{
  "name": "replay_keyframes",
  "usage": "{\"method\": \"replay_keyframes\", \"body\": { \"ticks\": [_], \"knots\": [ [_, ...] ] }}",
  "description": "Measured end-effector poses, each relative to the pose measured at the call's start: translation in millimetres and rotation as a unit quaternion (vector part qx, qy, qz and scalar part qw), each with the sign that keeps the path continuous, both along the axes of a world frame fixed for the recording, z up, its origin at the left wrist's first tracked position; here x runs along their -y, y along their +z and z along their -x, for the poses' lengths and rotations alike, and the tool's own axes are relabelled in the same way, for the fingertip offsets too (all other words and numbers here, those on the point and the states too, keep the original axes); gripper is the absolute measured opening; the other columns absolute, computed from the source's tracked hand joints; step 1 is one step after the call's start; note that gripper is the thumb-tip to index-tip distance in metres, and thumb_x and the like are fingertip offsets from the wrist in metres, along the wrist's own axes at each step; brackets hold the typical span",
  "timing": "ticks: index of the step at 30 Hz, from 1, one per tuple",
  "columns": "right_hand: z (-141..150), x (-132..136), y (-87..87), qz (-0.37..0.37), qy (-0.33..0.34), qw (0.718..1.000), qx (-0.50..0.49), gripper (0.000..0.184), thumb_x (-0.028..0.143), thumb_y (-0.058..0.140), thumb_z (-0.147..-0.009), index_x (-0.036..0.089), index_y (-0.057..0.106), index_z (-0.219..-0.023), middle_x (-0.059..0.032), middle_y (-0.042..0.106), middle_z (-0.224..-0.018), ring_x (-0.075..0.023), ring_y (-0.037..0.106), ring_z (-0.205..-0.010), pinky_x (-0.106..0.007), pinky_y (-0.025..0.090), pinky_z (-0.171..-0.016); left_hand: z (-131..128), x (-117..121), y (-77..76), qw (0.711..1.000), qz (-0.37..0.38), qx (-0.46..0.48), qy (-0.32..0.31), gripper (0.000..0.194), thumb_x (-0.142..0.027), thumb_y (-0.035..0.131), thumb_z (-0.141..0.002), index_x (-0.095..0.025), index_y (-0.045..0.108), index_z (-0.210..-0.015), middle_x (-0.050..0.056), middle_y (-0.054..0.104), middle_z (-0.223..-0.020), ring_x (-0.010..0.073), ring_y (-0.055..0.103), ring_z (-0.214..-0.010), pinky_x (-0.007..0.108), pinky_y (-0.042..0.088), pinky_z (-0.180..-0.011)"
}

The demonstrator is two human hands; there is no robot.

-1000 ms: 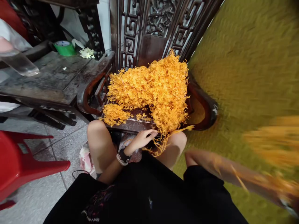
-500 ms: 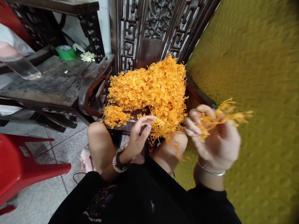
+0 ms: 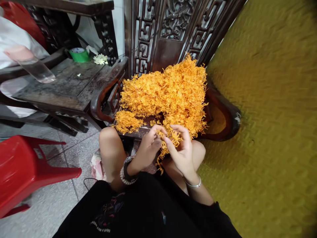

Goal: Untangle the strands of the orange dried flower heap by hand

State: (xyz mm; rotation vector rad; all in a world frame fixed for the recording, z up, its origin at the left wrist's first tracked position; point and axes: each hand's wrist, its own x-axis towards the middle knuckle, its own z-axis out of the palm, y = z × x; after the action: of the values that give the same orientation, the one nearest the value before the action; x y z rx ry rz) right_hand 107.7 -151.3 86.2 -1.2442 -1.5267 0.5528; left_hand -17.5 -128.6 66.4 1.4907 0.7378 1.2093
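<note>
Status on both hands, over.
Left hand and right hand pinching orange strands together. Big orange heap just beyond, on the chair. Nothing visibly blocking either hand.

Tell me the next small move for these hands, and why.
Perhaps ease the bare right hand slightly away from the bare left hand: their fingers nearly meet around one orange stringy tuft, whose strands look bunched there, with some dangling below.

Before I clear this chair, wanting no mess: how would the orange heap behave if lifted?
The orange heap looks light, being thin, loose curls. It's probably floppy, since held strands dangle. Tangled curls may snag, dragging neighbours along.
</note>
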Motion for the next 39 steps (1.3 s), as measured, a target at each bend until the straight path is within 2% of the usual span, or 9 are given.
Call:
{"method": "replay_keyframes", "body": {
  "ticks": [3, 7, 13, 16, 18, 23, 26, 30, 39],
  "knots": [
    [-5.3, -1.4, -4.1, 0.029, 0.037, 0.999, 0.022, 0.031, 0.028, 0.062, -0.082, 0.023, 0.052, -0.110, -0.0049, 0.057, -0.101, -0.0199, 0.054, -0.096, -0.035, 0.045, -0.086, 8.5, -9.0, -3.2, 0.998, -0.009, -0.035, -0.060, 0.048, -0.055, 0.025, -0.093, -0.019, 0.055, -0.085, 0.001, 0.052, -0.069, 0.0131, 0.047, -0.062, 0.026, 0.038, -0.056],
    [-16.1, -9.1, -12.5, 0.115, 0.089, 0.989, 0.026, 0.028, 0.031, 0.060, -0.084, 0.021, 0.053, -0.109, -0.0045, 0.058, -0.096, -0.0174, 0.054, -0.083, -0.031, 0.045, -0.075, 22.4, -18.9, -7.7, 0.981, -0.103, -0.166, -0.009, 0.031, -0.037, 0.041, -0.093, -0.018, 0.059, -0.077, 0.000, 0.058, -0.070, 0.0118, 0.052, -0.064, 0.025, 0.038, -0.062],
    [-18.9, -18.9, -24.6, 0.265, 0.252, 0.926, -0.096, 0.041, 0.045, 0.054, -0.086, 0.018, 0.045, -0.056, 0.0059, 0.035, -0.048, -0.0072, 0.028, -0.044, -0.024, 0.024, -0.044, 22.3, -17.0, -21.3, 0.972, -0.166, -0.146, 0.076, 0.020, -0.027, 0.050, -0.090, -0.017, 0.059, -0.076, 0.001, 0.059, -0.071, 0.0108, 0.052, -0.067, 0.024, 0.038, -0.064],
    [-10.9, -18.1, -30.2, 0.258, 0.241, 0.916, -0.189, 0.042, 0.045, 0.060, -0.082, 0.018, 0.042, -0.054, 0.0060, 0.036, -0.048, -0.0063, 0.027, -0.043, -0.023, 0.021, -0.043, 10.3, -9.7, -26.7, 0.995, -0.045, -0.034, 0.087, 0.035, -0.034, 0.048, -0.091, -0.016, 0.047, -0.061, -0.002, 0.043, -0.058, 0.0081, 0.040, -0.054, 0.022, 0.032, -0.052],
    [-5.0, -16.9, -35.7, 0.260, 0.257, 0.891, -0.269, 0.042, 0.043, 0.063, -0.079, 0.018, 0.043, -0.053, 0.0061, 0.036, -0.045, -0.0060, 0.028, -0.041, -0.023, 0.019, -0.040, 4.5, -7.2, -27.8, 0.991, 0.102, 0.082, 0.005, 0.043, -0.042, 0.048, -0.090, -0.017, 0.039, -0.056, -0.005, 0.032, -0.052, 0.0053, 0.029, -0.043, 0.020, 0.024, -0.042],
    [0.2, -13.9, -44.6, 0.223, 0.371, 0.779, -0.454, 0.051, 0.044, 0.061, -0.077, 0.020, 0.032, -0.043, 0.0095, 0.024, -0.034, -0.0045, 0.018, -0.029, -0.022, 0.019, -0.035, 7.9, -14.1, -24.3, 0.856, 0.363, 0.324, -0.178, 0.045, -0.039, 0.049, -0.089, -0.017, 0.028, -0.055, -0.009, 0.019, -0.049, 0.0012, 0.010, -0.034, 0.014, 0.013, -0.033],
    [-0.7, -13.0, -42.3, 0.196, 0.244, 0.854, -0.415, 0.044, 0.040, 0.061, -0.080, 0.019, 0.038, -0.049, 0.0085, 0.030, -0.041, -0.0051, 0.023, -0.035, -0.022, 0.022, -0.038, 10.3, -15.0, -22.0, 0.838, 0.373, 0.350, -0.189, 0.040, -0.033, 0.046, -0.091, -0.016, 0.034, -0.056, -0.008, 0.024, -0.049, 0.0017, 0.020, -0.035, 0.013, 0.021, -0.034],
    [1.2, -11.8, -38.5, 0.106, 0.000, 0.967, -0.233, 0.030, 0.036, 0.058, -0.085, 0.019, 0.049, -0.061, 0.0047, 0.042, -0.055, -0.0085, 0.037, -0.049, -0.024, 0.032, -0.048, 5.8, -6.3, -21.2, 0.908, 0.297, 0.266, -0.130, 0.012, -0.025, 0.054, -0.084, -0.015, 0.057, -0.079, -0.001, 0.048, -0.070, 0.0066, 0.046, -0.056, 0.018, 0.041, -0.052],
    [9.5, -3.1, -29.8, 0.021, -0.069, 0.996, -0.052, 0.022, 0.031, 0.055, -0.086, 0.020, 0.053, -0.068, 0.0028, 0.048, -0.058, -0.0111, 0.041, -0.052, -0.027, 0.033, -0.052, 7.5, 4.2, -22.8, 0.994, 0.099, 0.027, -0.039, 0.026, -0.042, 0.053, -0.085, -0.017, 0.052, -0.079, -0.003, 0.040, -0.067, 0.0093, 0.035, -0.060, 0.024, 0.028, -0.056]
  ]
}}
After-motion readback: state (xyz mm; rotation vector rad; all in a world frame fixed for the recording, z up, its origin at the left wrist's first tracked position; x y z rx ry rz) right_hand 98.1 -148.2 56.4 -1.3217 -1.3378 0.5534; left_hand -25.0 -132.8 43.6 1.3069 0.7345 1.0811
